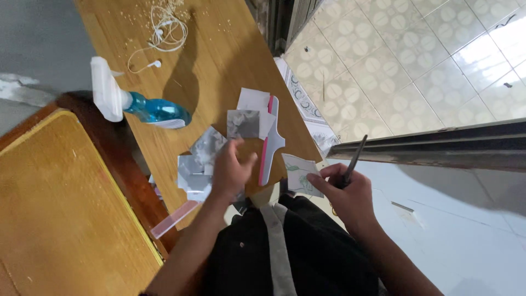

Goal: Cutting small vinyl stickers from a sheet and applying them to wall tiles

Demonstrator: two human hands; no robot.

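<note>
Bare wood mid-table — spray bottle (143, 107), earphones (164, 30) crowd the far end

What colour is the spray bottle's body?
Clear blue, with a white trigger head; the spray bottle shows in the head view.

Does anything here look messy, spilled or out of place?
Yes. Pale crumbs are scattered around tangled white earphones at the table's far end, and the blue spray bottle lies on its side. Paper squares sit in a loose, overlapping pile.

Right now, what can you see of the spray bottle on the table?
The spray bottle lies on its side on the wooden table, near the left edge. Its body looks like clear blue plastic, with a white trigger head pointing away from the paper pieces. Nothing touches it; neither hand is on it, and the white earphones lie beyond it.
</note>
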